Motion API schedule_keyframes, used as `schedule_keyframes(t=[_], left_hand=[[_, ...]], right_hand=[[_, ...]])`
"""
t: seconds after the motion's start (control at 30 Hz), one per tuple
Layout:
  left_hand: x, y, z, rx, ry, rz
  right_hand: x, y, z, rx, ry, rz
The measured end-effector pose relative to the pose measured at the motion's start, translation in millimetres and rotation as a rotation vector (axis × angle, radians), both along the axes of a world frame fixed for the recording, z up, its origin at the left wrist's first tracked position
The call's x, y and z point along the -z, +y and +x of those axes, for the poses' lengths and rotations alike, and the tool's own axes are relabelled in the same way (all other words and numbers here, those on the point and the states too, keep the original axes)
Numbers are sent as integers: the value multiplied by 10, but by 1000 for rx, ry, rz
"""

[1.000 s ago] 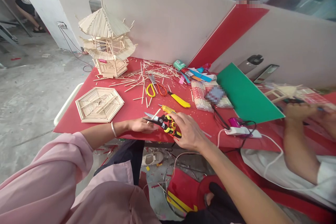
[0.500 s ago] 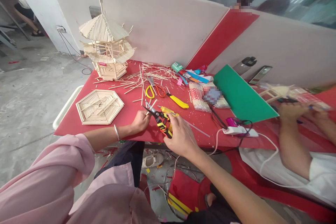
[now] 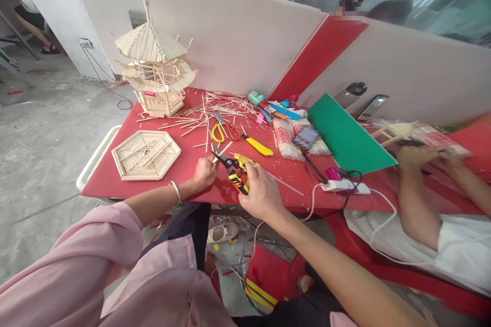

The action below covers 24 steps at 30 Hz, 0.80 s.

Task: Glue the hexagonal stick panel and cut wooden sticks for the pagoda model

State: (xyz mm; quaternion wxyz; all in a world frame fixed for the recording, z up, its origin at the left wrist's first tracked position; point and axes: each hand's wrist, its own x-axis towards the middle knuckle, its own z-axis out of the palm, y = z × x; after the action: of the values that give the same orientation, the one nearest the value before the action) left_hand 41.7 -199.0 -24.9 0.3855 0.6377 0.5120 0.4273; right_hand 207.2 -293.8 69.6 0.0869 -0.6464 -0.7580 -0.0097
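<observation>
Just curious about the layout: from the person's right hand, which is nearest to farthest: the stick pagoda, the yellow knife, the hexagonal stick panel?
From the right hand:
1. yellow knife, just beyond it.
2. hexagonal stick panel, to the left.
3. stick pagoda, far left corner.

The person wears a pink top (image 3: 161, 286) with a long, loose sleeve (image 3: 88, 250) on the left arm. A thin silver bangle (image 3: 177, 191) goes round the wrist of the left hand (image 3: 205, 172). The arm behind the right hand (image 3: 261, 194) is bare, and dark trousers (image 3: 187, 230) cover the legs.
</observation>
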Motion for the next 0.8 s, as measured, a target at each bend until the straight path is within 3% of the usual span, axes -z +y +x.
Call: schedule_keyframes(t=[0.23, 0.43, 0.6, 0.8], left_hand=[[-4, 25, -9, -4, -15, -46], [-153, 87, -53, -85, 116, -46], [-223, 94, -101, -72, 226, -49], [-160, 104, -90, -4, 210, 36]], right_hand=[[9, -1, 14, -28, 42, 74], [-3, -51, 34, 19, 122, 17], [5, -53, 72, 63, 462, -129], [11, -111, 43, -7, 993, -586]])
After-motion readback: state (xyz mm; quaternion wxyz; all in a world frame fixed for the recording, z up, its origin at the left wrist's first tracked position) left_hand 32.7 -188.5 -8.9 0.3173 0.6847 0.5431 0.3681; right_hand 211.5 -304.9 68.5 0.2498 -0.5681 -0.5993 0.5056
